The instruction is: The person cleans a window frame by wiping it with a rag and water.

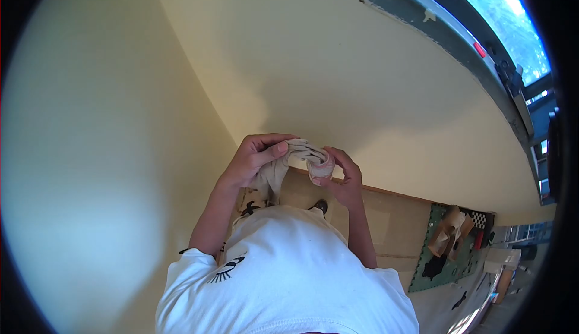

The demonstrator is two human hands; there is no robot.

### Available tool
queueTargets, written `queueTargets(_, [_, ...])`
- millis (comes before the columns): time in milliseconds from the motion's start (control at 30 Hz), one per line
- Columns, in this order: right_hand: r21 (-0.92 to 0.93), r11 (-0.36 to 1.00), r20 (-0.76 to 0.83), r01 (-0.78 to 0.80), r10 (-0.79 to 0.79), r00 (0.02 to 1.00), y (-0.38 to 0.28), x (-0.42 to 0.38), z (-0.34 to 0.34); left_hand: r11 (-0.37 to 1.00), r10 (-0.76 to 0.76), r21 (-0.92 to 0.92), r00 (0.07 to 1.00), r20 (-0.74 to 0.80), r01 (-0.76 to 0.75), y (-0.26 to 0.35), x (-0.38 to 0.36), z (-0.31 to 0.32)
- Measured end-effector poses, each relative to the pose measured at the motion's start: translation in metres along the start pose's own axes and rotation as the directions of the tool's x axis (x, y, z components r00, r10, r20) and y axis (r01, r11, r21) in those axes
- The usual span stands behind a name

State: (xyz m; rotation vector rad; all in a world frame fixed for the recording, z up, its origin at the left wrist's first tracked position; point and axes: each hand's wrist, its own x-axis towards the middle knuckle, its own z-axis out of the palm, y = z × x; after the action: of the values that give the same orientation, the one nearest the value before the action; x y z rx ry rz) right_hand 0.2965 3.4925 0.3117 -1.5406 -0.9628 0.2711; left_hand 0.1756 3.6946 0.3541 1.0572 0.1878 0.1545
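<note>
A beige cloth (271, 178) is gathered into folds, and its loose end hangs below my left hand (252, 160). The thumb and fingers of that hand pinch the gathered part. From there the folds bend over to the right, into a round, ring-like piece (322, 167) that looks whitish with pinkish lines. My right hand (345, 180) grips this piece from its right side, thumb below and fingers above. Both hands are held up in front of my chest, close to each other. I cannot tell whether the round piece is a separate ring or rolled cloth.
A pale wall (338, 63) stands ahead, meeting another wall in a corner to the left. At upper right is a window frame (446, 29) with a small red item (479, 49) on it. A green mat (422, 270) with brown items (447, 234) lies at lower right.
</note>
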Motion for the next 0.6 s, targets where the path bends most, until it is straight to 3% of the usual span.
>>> queueTargets(67, [0.017,1.000,-0.005,-0.006,0.006,1.000,-0.003,0.002,0.001,0.983,-0.001,-0.184,0.999,-0.044,-0.007,-0.002,0.001,0.003])
queueTargets(167, [0.025,0.999,-0.041,-0.023,0.024,0.999,0.006,0.000,0.002,0.913,0.128,-0.386,0.991,-0.035,-0.132,-0.010,0.007,-0.009])
queueTargets(267, [0.068,0.995,-0.112,-0.071,0.078,0.991,0.007,-0.005,0.001,0.860,0.194,-0.467,0.978,-0.077,-0.207,-0.011,0.005,-0.013])
queueTargets(367, [0.009,1.000,-0.141,0.010,-0.009,0.990,-0.011,-0.001,-0.025,0.859,0.189,-0.478,0.981,-0.039,-0.185,-0.018,0.005,-0.013])
queueTargets(500, [0.011,0.941,-0.311,0.337,-0.317,0.896,-0.060,0.025,-0.072,0.794,0.129,-0.599,0.992,-0.008,-0.108,-0.012,0.005,-0.002])
queueTargets(600, [-0.240,0.839,-0.440,0.488,-0.542,0.716,-0.113,0.064,-0.113,0.767,0.132,-0.635,0.991,0.022,-0.088,-0.014,0.005,-0.004])
